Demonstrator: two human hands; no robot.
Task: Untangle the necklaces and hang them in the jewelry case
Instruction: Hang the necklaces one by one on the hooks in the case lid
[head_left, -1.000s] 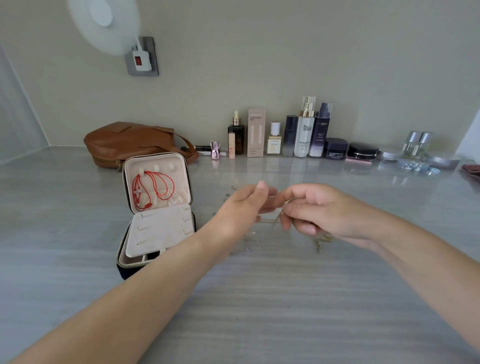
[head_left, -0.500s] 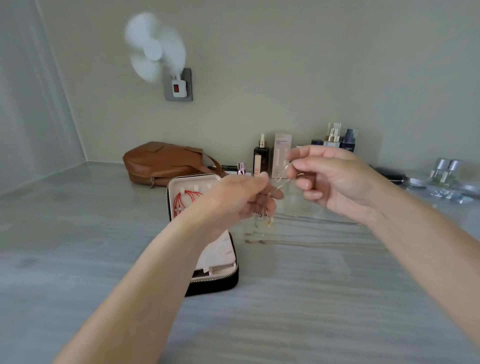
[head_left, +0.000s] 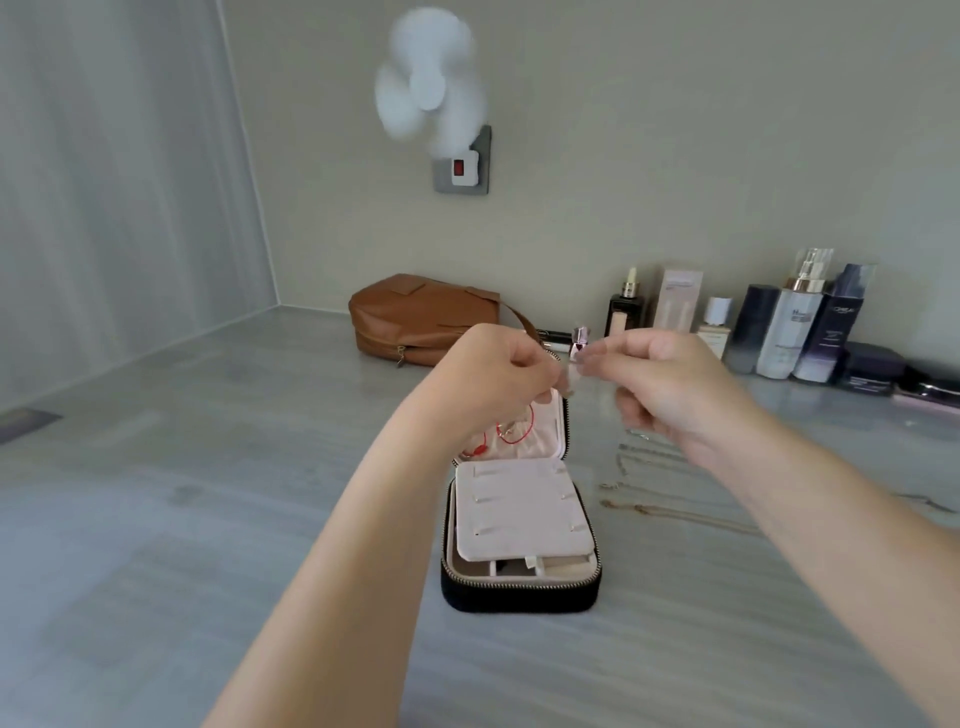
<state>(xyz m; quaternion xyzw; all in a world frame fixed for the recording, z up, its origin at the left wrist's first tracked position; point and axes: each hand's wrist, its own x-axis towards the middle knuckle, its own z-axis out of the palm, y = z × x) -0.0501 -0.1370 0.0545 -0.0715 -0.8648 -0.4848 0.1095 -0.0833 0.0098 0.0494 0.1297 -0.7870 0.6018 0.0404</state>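
A black jewelry case (head_left: 519, 592) lies open on the grey counter, its pink lid upright. A red cord necklace (head_left: 511, 434) hangs inside the lid, partly hidden by my left hand. My left hand (head_left: 498, 374) and my right hand (head_left: 670, 384) are raised above the lid, fingertips pinched close together on a thin gold chain that is barely visible between them. More thin gold chains (head_left: 675, 512) lie on the counter to the right of the case, under my right forearm.
A brown leather pouch (head_left: 423, 317) sits behind the case by the wall. Cosmetic bottles and jars (head_left: 789, 322) line the wall at the right. A small white fan (head_left: 426, 88) spins at a wall socket above.
Both hands have risen and moved over the case lid with the chain. The view has swung left and tilted up, so the case now sits in the middle.
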